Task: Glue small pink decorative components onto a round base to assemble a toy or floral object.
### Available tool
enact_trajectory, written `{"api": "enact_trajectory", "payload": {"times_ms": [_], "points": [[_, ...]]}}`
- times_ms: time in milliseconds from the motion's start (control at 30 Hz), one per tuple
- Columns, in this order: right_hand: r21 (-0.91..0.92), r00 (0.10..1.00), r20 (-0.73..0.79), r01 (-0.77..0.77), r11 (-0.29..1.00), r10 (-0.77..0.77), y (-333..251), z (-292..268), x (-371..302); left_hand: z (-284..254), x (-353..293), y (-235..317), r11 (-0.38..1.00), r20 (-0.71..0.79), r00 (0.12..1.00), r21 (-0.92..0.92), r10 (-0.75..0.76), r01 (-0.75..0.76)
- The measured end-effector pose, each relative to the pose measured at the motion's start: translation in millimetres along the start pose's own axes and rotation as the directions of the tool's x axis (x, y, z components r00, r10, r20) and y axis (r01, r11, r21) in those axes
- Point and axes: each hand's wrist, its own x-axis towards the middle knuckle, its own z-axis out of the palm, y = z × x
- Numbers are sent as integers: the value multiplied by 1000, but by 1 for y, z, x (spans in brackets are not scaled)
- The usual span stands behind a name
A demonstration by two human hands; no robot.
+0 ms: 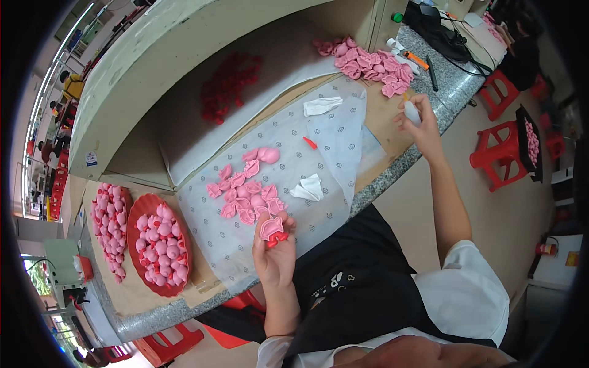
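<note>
My left hand (273, 262) is closed on a ruffled pink shell-shaped piece (270, 227) with a glossy red part (277, 239) at its lower side. Held up just over the paper's near edge, it is beside a group of loose pink pieces (244, 195), some ruffled and some smooth and round. Out to the right, my right hand (426, 127) grips a small white squeeze bottle (411, 113) with a thin yellowish tip. Beyond that hand lies a heap of ruffled pink pieces (374, 64).
Patterned paper (325, 227) covers the bench, with crumpled white cloths (308, 187) and a red sliver (310, 143) on it. Red pieces (230, 86) sit inside the grey booth (147, 80). A red tray (138, 270) of pink balls stands left. Markers (432, 72) and red stools (497, 153) are at right.
</note>
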Motion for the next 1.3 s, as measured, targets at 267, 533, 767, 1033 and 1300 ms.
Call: {"api": "enact_trajectory", "payload": {"times_ms": [267,533,767,1033,1300], "points": [[-823,958,248,285,491,-140,31,-35,73,8,6,-5,999,0,1000,-54,5,-5],[-671,966,232,244,701,-114,24,-14,68,6,13,-7,999,-43,999,-44,-9,7],[-700,955,267,285,655,-130,37,5,71,3,8,-7,998,-3,1000,-69,3,-3],[-844,960,181,263,467,-214,14,3,1,1,11,-3,998,-30,1000,-64,-8,6],[-735,878,478,379,561,33,-19,-33,14,2,12,-7,998,-11,1000,-61,-22,21]]}}
